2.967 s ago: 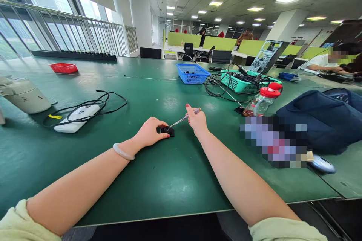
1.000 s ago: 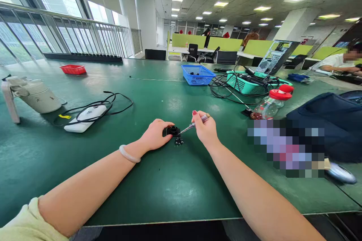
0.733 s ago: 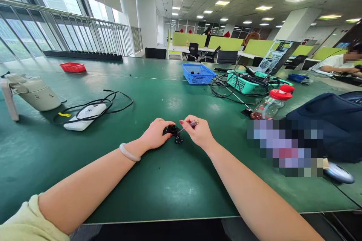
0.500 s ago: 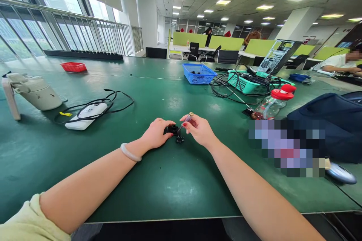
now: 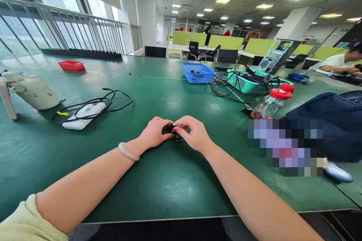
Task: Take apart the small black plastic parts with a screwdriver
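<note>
My left hand [image 5: 154,133] rests on the green table [image 5: 169,180] with its fingers curled round a small black part [image 5: 167,129]. My right hand [image 5: 194,134] pinches a small screwdriver [image 5: 180,124] with a clear pinkish handle, held steeply, tip down at the black part. The two hands almost touch. A second tiny black piece [image 5: 178,139] lies on the table just under my right fingers. A pale bangle [image 5: 128,152] sits on my left wrist.
A white device with a black cable [image 5: 85,113] and a beige jug [image 5: 31,90] lie left. Behind are a red tray [image 5: 71,65], a blue basket [image 5: 198,72] and a teal basket with cables [image 5: 249,81]. A red-capped bottle [image 5: 268,103] and dark bag [image 5: 328,120] sit right. A person sits far right.
My right hand has moved in towards my left hand. The screwdriver has swung from slanting out to the right to nearly upright over the black part. The camera shifted slightly.
</note>
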The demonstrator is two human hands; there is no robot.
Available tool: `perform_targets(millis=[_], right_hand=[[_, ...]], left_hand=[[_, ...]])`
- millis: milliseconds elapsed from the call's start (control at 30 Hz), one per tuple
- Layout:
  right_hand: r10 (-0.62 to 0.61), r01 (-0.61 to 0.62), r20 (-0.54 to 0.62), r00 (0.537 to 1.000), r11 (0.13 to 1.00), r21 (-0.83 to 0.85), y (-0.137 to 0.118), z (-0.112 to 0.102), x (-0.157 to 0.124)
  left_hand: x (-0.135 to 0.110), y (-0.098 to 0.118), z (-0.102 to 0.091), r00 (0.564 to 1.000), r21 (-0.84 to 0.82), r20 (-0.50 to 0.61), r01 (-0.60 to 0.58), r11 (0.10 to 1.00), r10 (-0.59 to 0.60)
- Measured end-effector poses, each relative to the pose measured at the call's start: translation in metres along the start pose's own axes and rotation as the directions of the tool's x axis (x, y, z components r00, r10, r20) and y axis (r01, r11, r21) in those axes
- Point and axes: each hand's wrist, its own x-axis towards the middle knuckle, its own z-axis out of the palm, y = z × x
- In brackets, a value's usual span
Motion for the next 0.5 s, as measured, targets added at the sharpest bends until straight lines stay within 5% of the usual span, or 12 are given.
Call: perform_targets(millis=[267, 500], right_hand=[[0.107, -0.106, -0.041, 0.993, 0.994, 0.019, -0.0001, 0.0000, 0.0011], [0.016, 0.002, -0.328, 0.944, 0.998, 0.057, -0.0024, -0.0035, -0.0034]], left_hand=[[-0.0003, -0.0023, 0.0014, 1.000, -0.002, -0.019, 0.007, 1.000, -0.007], [-0.0005, 0.0005, -0.0003, 1.000, 0.024, -0.016, 0.010, 1.000, -0.010]])
